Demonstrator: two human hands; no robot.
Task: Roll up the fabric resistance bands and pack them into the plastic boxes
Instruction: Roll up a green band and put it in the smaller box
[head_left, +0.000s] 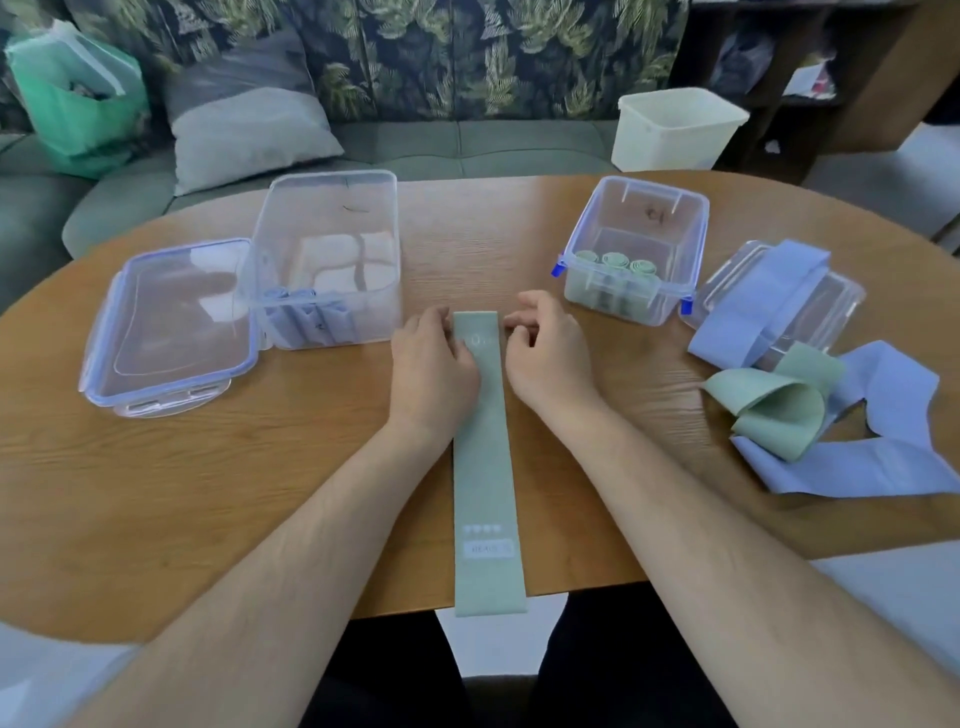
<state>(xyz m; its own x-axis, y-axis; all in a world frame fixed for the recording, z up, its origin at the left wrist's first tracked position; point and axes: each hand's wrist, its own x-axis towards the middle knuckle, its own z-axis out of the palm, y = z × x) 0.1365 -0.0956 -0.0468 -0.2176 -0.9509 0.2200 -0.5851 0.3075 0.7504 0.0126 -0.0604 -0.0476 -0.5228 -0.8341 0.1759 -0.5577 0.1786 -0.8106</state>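
Observation:
A green fabric band (485, 467) lies flat and straight down the middle of the wooden table (208, 493), its near end hanging over the front edge. My left hand (434, 371) and my right hand (545, 353) pinch the band's far end at its two corners. A tall clear box (332, 228) on the left holds rolled blue bands at its front. A smaller clear box (636, 244) with blue clips on the right holds three rolled green bands.
A clear lid (171, 327) lies left of the tall box. At the right, loose blue bands (883, 467) and a green band (774, 410) are piled partly over another lid (836, 301). A white tub (675, 130) stands on the sofa behind.

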